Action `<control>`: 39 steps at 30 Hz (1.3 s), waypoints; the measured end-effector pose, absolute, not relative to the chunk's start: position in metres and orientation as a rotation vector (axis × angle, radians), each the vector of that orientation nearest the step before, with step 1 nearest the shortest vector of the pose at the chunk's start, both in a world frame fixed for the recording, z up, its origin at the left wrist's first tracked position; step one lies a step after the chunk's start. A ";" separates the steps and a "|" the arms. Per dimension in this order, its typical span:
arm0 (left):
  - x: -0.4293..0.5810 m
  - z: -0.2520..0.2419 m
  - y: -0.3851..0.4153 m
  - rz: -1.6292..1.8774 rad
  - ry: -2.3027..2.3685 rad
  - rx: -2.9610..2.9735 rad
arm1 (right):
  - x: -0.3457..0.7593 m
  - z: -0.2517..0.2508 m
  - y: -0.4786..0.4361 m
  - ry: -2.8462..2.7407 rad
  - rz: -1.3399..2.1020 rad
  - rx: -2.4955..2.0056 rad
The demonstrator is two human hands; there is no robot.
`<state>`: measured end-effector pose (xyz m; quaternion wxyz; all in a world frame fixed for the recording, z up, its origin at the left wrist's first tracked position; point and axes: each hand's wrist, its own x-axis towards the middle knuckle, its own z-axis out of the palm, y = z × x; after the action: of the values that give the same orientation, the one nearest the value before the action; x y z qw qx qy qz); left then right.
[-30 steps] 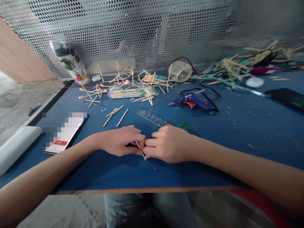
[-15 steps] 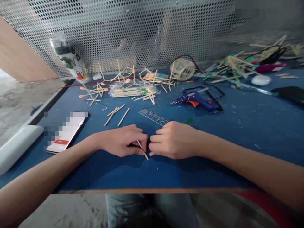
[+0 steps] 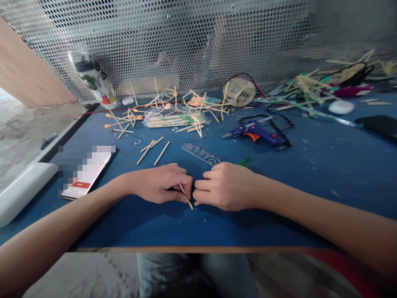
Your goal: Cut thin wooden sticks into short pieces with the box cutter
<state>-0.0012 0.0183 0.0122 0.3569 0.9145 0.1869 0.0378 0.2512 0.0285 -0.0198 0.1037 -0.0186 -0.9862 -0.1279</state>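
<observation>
Nearest you, a short wooden stick (image 3: 191, 204) slants down out of your left hand (image 3: 163, 183), its thumb and fingers pinched on it. Your right hand (image 3: 223, 187) curls just beside the stick's near end; you can't tell from here whether its fingertips hold anything. You appear to be working at that end, so the next move calls for a firm left pinch and a precise right fingertip grip there. Just beyond your grip, three loose sticks (image 3: 161, 153) lie to the left and a clear ruler (image 3: 198, 152) ahead. Farther off, a bagged bundle (image 3: 173, 120) sits ahead, a blue glue gun (image 3: 267, 136) to the right.
</observation>
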 end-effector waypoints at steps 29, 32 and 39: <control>-0.005 0.008 0.018 0.165 0.476 2.390 | 0.248 -0.012 0.028 -2.914 -0.290 -0.029; -0.005 0.006 0.019 0.177 0.465 2.368 | 0.248 -0.012 0.028 -2.912 -0.277 -0.053; -0.005 0.005 0.018 0.180 0.479 2.416 | 0.248 -0.013 0.029 -2.923 -0.269 -0.085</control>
<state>-0.0052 0.0178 0.0050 0.3297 0.9236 0.1829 0.0687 0.2481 0.0291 -0.0133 0.1022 -0.0288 -0.9902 -0.0911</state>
